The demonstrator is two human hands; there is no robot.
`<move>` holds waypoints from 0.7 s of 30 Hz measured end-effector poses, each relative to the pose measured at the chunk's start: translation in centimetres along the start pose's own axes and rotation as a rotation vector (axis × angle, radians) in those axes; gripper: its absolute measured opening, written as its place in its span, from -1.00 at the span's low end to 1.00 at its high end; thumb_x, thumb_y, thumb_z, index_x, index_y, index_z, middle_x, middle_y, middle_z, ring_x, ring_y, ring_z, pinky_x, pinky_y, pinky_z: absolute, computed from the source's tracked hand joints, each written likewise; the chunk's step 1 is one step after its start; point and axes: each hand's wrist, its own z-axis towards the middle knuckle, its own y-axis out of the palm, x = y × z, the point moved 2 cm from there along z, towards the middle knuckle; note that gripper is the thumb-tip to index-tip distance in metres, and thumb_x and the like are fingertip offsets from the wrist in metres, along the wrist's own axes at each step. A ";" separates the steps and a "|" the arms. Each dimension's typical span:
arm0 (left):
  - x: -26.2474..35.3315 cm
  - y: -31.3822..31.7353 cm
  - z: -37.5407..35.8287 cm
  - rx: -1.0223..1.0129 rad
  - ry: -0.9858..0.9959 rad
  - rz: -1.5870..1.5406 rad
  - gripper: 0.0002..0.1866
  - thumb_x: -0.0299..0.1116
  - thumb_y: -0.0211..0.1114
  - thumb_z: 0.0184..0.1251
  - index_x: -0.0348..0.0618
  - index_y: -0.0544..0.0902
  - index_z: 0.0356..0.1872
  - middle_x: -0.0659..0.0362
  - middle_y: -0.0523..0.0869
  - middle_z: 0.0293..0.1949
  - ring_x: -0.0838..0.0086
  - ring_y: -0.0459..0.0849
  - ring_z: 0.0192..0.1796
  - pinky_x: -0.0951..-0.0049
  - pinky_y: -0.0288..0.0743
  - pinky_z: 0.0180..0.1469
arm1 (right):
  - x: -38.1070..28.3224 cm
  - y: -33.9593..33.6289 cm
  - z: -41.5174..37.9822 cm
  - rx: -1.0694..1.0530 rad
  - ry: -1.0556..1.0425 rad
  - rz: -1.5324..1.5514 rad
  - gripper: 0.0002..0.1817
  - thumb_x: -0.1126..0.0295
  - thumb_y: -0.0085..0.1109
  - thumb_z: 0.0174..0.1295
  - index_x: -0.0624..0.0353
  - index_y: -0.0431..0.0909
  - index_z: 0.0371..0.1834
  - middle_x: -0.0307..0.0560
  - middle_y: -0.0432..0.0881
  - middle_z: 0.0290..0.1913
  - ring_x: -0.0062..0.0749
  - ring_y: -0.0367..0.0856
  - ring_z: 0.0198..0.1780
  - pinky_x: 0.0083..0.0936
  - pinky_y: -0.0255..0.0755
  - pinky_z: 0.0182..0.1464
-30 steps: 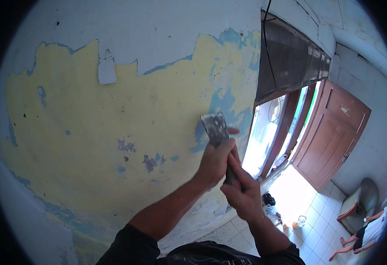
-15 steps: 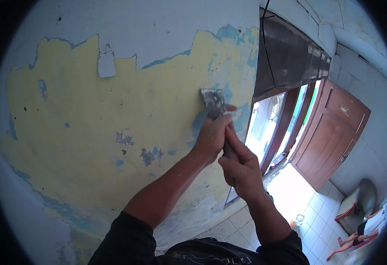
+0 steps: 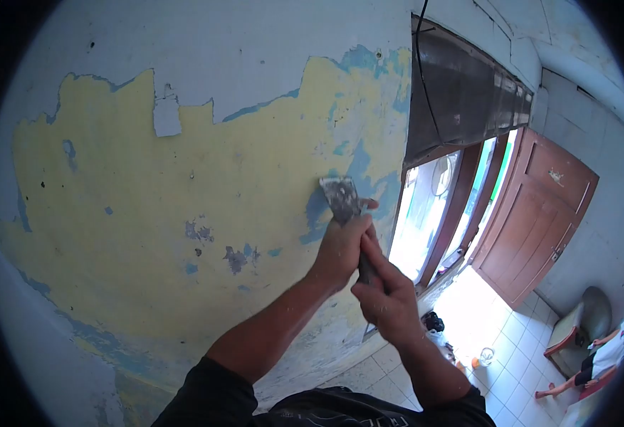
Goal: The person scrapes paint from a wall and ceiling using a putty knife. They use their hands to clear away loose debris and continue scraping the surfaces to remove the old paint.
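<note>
Flat grey metal scraper (image 3: 339, 194) sits at the patchy yellow-and-blue painted wall (image 3: 255, 160) — likely stiff, light, best held by its dark handle (image 3: 365, 273). Left hand (image 3: 342, 247) and right hand (image 3: 390, 300) curl fingers around it.

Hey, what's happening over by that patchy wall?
A person is gripping a scraper with both hands: the left hand sits just below the blade, the right hand lower on the handle. The blade is up at the wall, beside a blue patch; whether it touches is hard to tell. Much of the wall shows yellow, with a ragged pale layer above. Another person is at the far right.
</note>
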 end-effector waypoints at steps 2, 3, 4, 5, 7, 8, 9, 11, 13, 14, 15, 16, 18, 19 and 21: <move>0.9 -0.6 1.6 -0.006 0.023 0.082 -0.63 -0.29 0.13 0.44 -0.25 0.56 0.16 0.24 0.59 -0.45 0.58 0.53 -0.41 0.50 0.45 -0.31 | -1.4 0.6 1.6 0.016 0.058 -0.040 -0.21 0.50 0.25 0.26 0.14 0.24 0.60 0.03 0.53 0.33 -0.53 0.50 0.20 -0.51 0.38 0.28; 1.4 -0.7 2.5 -0.009 0.025 0.155 -0.63 -0.29 0.13 0.44 -0.26 0.57 0.16 0.24 0.59 -0.44 0.58 0.53 -0.42 0.49 0.45 -0.29 | -2.0 0.8 2.4 0.039 0.136 -0.081 -0.23 0.50 0.24 0.26 0.14 0.25 0.60 0.05 0.54 0.32 -0.50 0.52 0.21 -0.48 0.38 0.29; 2.5 -0.4 3.9 -0.064 0.064 0.122 -0.63 -0.27 0.14 0.44 -0.25 0.61 0.14 0.23 0.61 -0.38 0.58 0.55 -0.37 0.49 0.46 -0.26 | -1.5 0.5 3.9 0.086 -0.023 -0.064 -0.27 0.48 0.23 0.28 0.15 0.30 0.58 -0.05 0.65 0.09 -0.58 0.60 -0.06 -0.56 0.50 0.05; 3.7 0.5 4.9 -0.065 0.063 0.120 -0.63 -0.27 0.14 0.44 -0.25 0.61 0.14 0.23 0.61 -0.38 0.58 0.55 -0.37 0.49 0.46 -0.26 | -3.7 0.5 4.6 0.064 0.030 0.089 -0.26 0.48 0.22 0.30 0.13 0.26 0.59 -0.23 0.63 -0.22 -0.71 0.48 -0.41 -0.69 0.41 -0.34; 5.4 2.6 6.0 -0.030 0.053 0.062 -0.61 -0.24 0.13 0.49 -0.28 0.61 0.17 0.25 0.56 -0.51 0.60 0.54 -0.47 0.52 0.44 -0.38 | -5.3 -0.1 5.4 0.051 0.006 0.251 -0.24 0.49 0.21 0.32 0.07 0.21 0.62 -0.36 0.49 -0.37 -0.80 0.27 -0.56 -0.75 0.17 -0.53; 5.2 2.9 5.8 -0.040 0.071 0.024 -0.64 -0.25 0.12 0.49 -0.28 0.60 0.13 0.25 0.56 -0.51 0.61 0.55 -0.45 0.52 0.45 -0.37 | -5.0 -0.6 5.2 0.031 0.008 0.265 -0.23 0.48 0.19 0.33 0.12 0.16 0.63 -0.33 0.48 -0.35 -0.77 0.25 -0.62 -0.69 0.12 -0.64; 3.8 2.4 5.6 -0.043 0.072 0.024 -0.64 -0.25 0.12 0.49 -0.28 0.60 0.13 0.25 0.56 -0.51 0.61 0.55 -0.45 0.52 0.45 -0.37 | -4.3 -0.7 4.7 0.033 0.006 0.264 -0.23 0.48 0.19 0.33 0.12 0.16 0.63 -0.33 0.48 -0.35 -0.77 0.25 -0.62 -0.69 0.12 -0.64; -0.5 0.5 4.6 -0.035 0.182 0.274 -0.64 -0.27 0.10 0.48 -0.27 0.56 0.14 0.24 0.57 -0.50 0.59 0.56 -0.45 0.51 0.46 -0.36 | -1.5 -1.0 2.2 0.033 0.142 0.330 -0.24 0.45 0.18 0.35 0.13 0.15 0.64 -0.31 0.49 -0.31 -0.77 0.26 -0.60 -0.70 0.15 -0.61; -3.7 -0.2 1.4 0.006 0.082 0.305 -0.65 -0.28 0.09 0.48 -0.27 0.55 0.14 0.24 0.57 -0.51 0.58 0.56 -0.44 0.51 0.45 -0.35 | 1.7 -0.9 -0.5 0.081 0.190 0.226 -0.25 0.40 0.18 0.38 0.15 0.15 0.64 -0.34 0.49 -0.31 -0.77 0.28 -0.57 -0.72 0.16 -0.58; -5.0 -0.3 -0.3 0.016 0.000 0.204 -0.66 -0.29 0.09 0.47 -0.22 0.57 0.14 0.24 0.56 -0.49 0.58 0.55 -0.41 0.50 0.44 -0.33 | 3.5 -0.8 -2.0 0.085 0.144 0.155 -0.25 0.39 0.19 0.38 0.15 0.15 0.64 -0.35 0.49 -0.31 -0.77 0.28 -0.56 -0.74 0.15 -0.56; -5.9 -0.4 -1.5 0.027 -0.081 0.102 -0.67 -0.31 0.08 0.47 -0.18 0.58 0.15 0.25 0.56 -0.47 0.58 0.54 -0.38 0.49 0.44 -0.30 | 4.8 -0.7 -3.3 0.087 0.099 0.084 -0.25 0.38 0.19 0.39 0.15 0.14 0.64 -0.37 0.50 -0.31 -0.78 0.28 -0.55 -0.75 0.14 -0.55; -5.8 -0.2 -2.2 0.027 -0.078 0.104 -0.67 -0.31 0.08 0.47 -0.18 0.58 0.15 0.25 0.56 -0.47 0.58 0.54 -0.38 0.49 0.44 -0.30 | 4.6 -0.5 -3.9 0.086 0.095 0.086 -0.25 0.38 0.19 0.39 0.15 0.14 0.64 -0.37 0.50 -0.31 -0.78 0.28 -0.55 -0.75 0.14 -0.55; -5.3 0.2 -3.0 0.003 -0.094 0.075 -0.67 -0.32 0.09 0.46 -0.17 0.58 0.15 0.24 0.55 -0.49 0.57 0.53 -0.42 0.49 0.44 -0.32 | 3.8 -0.1 -4.5 0.085 0.125 0.170 -0.33 0.45 0.18 0.39 0.09 0.28 0.59 -0.35 0.54 -0.26 -0.76 0.37 -0.38 -0.71 0.32 -0.34; -5.0 -0.1 -2.1 0.002 -0.099 0.074 -0.67 -0.32 0.09 0.46 -0.17 0.58 0.15 0.24 0.55 -0.49 0.57 0.53 -0.42 0.49 0.44 -0.32 | 3.8 -0.4 -3.7 0.089 0.129 0.170 -0.33 0.45 0.18 0.39 0.09 0.28 0.59 -0.35 0.54 -0.26 -0.76 0.37 -0.38 -0.71 0.32 -0.34; -3.1 -0.6 1.6 -0.001 0.006 0.146 -0.67 -0.32 0.09 0.45 -0.19 0.57 0.15 0.23 0.56 -0.49 0.56 0.54 -0.44 0.48 0.45 -0.34 | 2.9 -0.7 -0.1 0.073 0.189 0.214 -0.32 0.46 0.18 0.39 0.11 0.27 0.59 -0.37 0.52 -0.30 -0.77 0.37 -0.39 -0.72 0.31 -0.35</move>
